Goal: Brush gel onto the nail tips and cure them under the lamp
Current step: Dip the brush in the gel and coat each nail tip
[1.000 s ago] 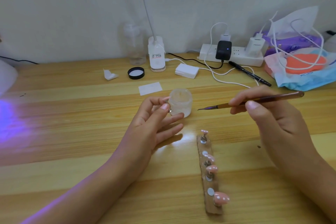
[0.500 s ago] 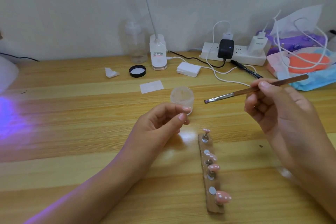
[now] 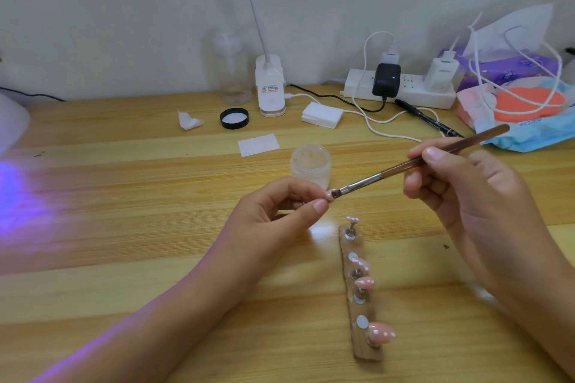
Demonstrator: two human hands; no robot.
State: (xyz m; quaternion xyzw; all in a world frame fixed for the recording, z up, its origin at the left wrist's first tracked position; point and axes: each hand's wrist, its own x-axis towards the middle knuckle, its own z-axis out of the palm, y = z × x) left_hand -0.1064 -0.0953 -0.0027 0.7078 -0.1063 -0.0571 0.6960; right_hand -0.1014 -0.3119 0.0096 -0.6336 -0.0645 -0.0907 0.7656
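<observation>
Left hand (image 3: pixel 280 211) pinches one small pink nail tip (image 3: pixel 328 195) between thumb and forefinger. It is lifted off the pale wooden tabletop (image 3: pixel 124 258), just in front of the open frosted round jar of gel (image 3: pixel 310 165). Right hand (image 3: pixel 466 193) grips the brown-handled flat brush (image 3: pixel 435 156) pen-fashion near mid-handle, and the bristles touch the tip. Handling, my estimate: the tip is near weightless, thin rigid plastic, glossy and likely slick once wet, so it could twist or pop out of the pinch under brush pressure. I cannot tell whether I hold it by its edges or by a post beneath, because my fingers hide that. The best hold is from the sides or below, off the coated face. The brush is light with soft bristles, so light strokes should suffice. Room: the narrow wooden strip holder (image 3: pixel 357 289) lies just below my hands with more pink tips on metal posts, and a dropped wrist would knock them. The jar sits close behind my left fingers and looks easy to tip. To the left there is open wood toward the white curved lamp housing (image 3: pixel 11 121) at the frame edge, where violet light (image 3: pixel 18 196) falls. The black round lid (image 3: pixel 234 118) and white paper slip (image 3: pixel 258 144) lie farther back, off that path.
</observation>
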